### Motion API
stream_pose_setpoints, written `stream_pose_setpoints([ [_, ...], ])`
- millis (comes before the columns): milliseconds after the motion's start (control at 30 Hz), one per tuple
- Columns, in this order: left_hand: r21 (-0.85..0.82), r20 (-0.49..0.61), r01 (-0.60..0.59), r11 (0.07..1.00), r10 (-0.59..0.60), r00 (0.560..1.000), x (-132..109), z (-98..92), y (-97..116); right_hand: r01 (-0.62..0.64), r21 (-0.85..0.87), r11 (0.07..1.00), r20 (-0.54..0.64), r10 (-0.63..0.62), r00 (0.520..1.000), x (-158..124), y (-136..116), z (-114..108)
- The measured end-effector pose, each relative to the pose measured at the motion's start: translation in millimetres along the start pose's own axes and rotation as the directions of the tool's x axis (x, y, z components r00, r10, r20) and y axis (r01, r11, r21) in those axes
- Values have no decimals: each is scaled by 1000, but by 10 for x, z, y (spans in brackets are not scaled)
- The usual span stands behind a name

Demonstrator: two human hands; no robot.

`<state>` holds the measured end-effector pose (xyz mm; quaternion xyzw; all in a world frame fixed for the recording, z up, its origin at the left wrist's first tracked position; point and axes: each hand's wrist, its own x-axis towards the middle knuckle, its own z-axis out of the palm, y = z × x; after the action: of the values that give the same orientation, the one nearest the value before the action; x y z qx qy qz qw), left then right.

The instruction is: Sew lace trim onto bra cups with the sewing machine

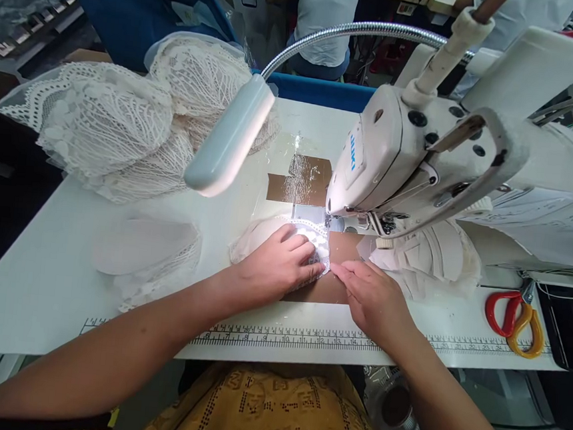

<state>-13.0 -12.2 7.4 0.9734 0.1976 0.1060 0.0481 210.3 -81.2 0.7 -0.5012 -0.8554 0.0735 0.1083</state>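
My left hand [282, 263] lies on a white lace piece [264, 236] just in front of the sewing machine [422, 160], its fingers curled down and pressing the lace to the table. My right hand [372, 296] rests beside it, fingers flat and together, touching the lace edge over the brown taped patch [343, 250]. The lace edge reaches under the machine's needle area [339, 221]. A stack of white cut pieces [428, 257] lies right of my right hand, under the machine arm.
A big heap of white lace cups [114, 119] fills the table's back left; another lace piece [147, 256] lies at the left front. A gooseneck lamp [230, 136] hangs over the middle. Scissors [513, 318] lie at right. A ruler strip [305, 340] lines the front edge. A person sits behind.
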Motion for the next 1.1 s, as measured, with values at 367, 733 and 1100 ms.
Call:
stream_pose_setpoints([
  [367,-30,-44,7,1000,-8,999,2,60,-27,3,-109,994,36,1,999,61,-76,21],
  [733,-8,-45,59,998,-60,997,26,91,2,-14,-87,996,5,14,1000,67,-92,35],
  [1100,1,87,31,1000,-31,996,151,33,-327,-13,-80,997,133,24,991,354,15,-83],
])
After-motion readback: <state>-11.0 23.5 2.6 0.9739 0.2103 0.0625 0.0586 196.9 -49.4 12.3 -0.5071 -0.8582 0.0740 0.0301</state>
